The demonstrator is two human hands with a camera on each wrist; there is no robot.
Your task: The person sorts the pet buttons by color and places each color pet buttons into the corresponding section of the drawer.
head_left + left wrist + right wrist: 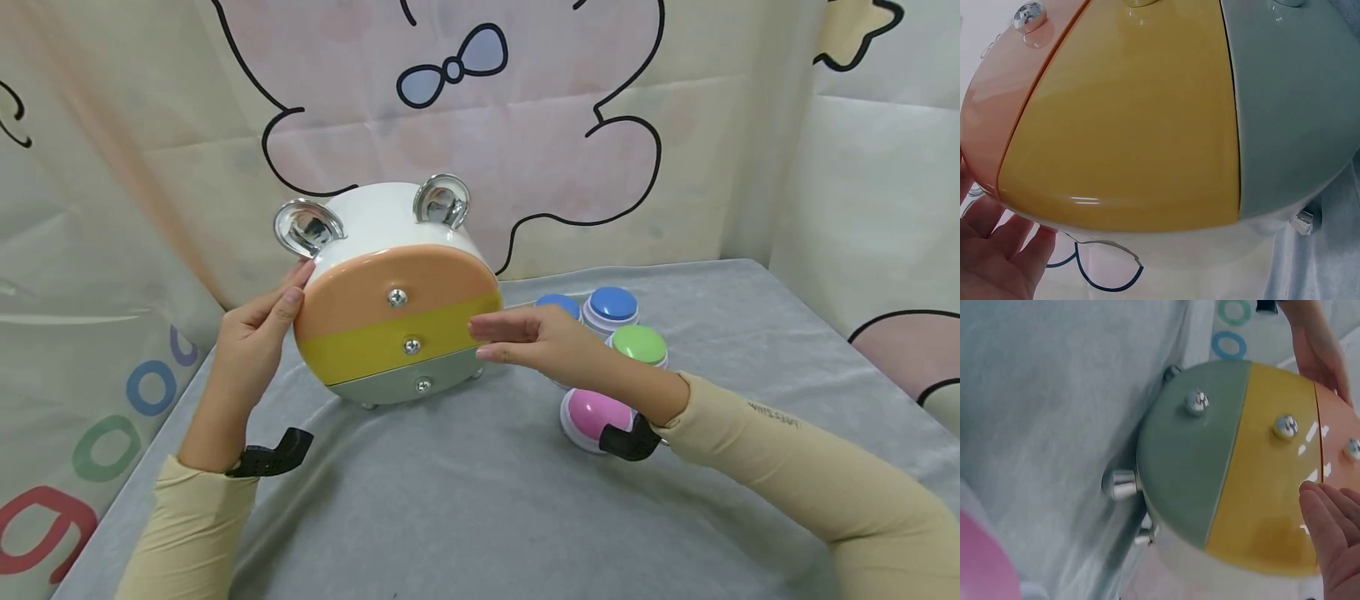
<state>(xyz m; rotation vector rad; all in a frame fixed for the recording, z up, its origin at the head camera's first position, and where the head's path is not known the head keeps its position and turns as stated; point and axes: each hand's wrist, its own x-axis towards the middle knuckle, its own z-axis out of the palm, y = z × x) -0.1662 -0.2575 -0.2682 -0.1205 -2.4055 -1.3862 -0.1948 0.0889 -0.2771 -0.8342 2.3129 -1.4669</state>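
A round-fronted toy chest of drawers (397, 325) stands on the grey cloth, its front banded orange, yellow and grey-green with a silver knob on each band. Two silver ears top its white body, and small silver feet show below. My left hand (255, 333) rests its fingers against the chest's left side; in the left wrist view, the fingertips (1035, 250) touch near the orange and yellow edge. Before the yellow band's right end is my right hand (536, 337), fingers straight and holding nothing. The right wrist view shows its fingers (1329, 519) over the yellow front; contact cannot be told.
Right of the chest, several round push buttons with white bases stand on the cloth: pink (596, 412), green (639, 344), blue (612, 304) and others partly behind my right hand. Printed curtains (697, 167) rise behind and beside the cloth-covered table (450, 517).
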